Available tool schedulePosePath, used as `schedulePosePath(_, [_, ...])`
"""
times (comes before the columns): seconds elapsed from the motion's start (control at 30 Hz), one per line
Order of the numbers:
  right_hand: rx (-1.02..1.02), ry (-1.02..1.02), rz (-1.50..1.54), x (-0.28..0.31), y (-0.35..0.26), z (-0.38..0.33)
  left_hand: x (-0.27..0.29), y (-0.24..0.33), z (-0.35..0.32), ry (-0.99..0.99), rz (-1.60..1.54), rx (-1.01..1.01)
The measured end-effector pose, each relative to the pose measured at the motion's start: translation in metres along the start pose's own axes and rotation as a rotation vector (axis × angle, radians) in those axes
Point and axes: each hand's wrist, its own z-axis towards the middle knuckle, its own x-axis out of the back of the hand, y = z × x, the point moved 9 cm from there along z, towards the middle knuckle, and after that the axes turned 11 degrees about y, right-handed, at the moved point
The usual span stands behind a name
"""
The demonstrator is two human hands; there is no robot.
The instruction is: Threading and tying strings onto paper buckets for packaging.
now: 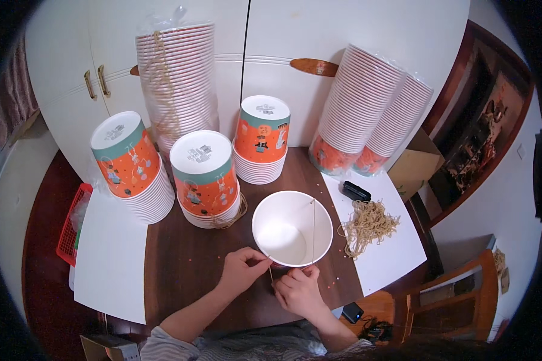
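Observation:
A white paper bucket (292,228) stands mouth up in front of me, and its inside shows. A thin tan cord (313,231) runs from a hole near its far rim across the mouth to the near side. My left hand (245,269) is closed in a pinch at the near left rim, where a short length of cord comes down below the fingertips. Curled against the near outer wall, my right hand (299,291) has its thumb and fingers closed around the cord. The exact grip is partly hidden by the fingers.
Upturned stacks of orange and green printed buckets (203,174) stand left and behind. Bagged tall stacks (180,78) (361,96) rise at the back. A heap of tan cords (370,225) and a black object (356,192) lie right. A wooden chair (448,298) and a red basket (72,225) flank the table.

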Motion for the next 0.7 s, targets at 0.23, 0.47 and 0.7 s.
schedulePosePath(0.23, [0.077, -0.017, 0.026, 0.009, -0.008, 0.005, 0.001, -0.003, 0.011, -0.139, 0.09, 0.161])
schedulePosePath(0.47, [0.11, -0.046, 0.075, 0.005, -0.011, 0.003, -0.003, 0.009, 0.015, -0.21, 0.156, 0.056])
schedulePosePath(0.7, [0.016, -0.004, 0.049, 0.004, 0.0, -0.001, -0.003, 0.014, 0.01, -0.182, 0.172, -0.033])
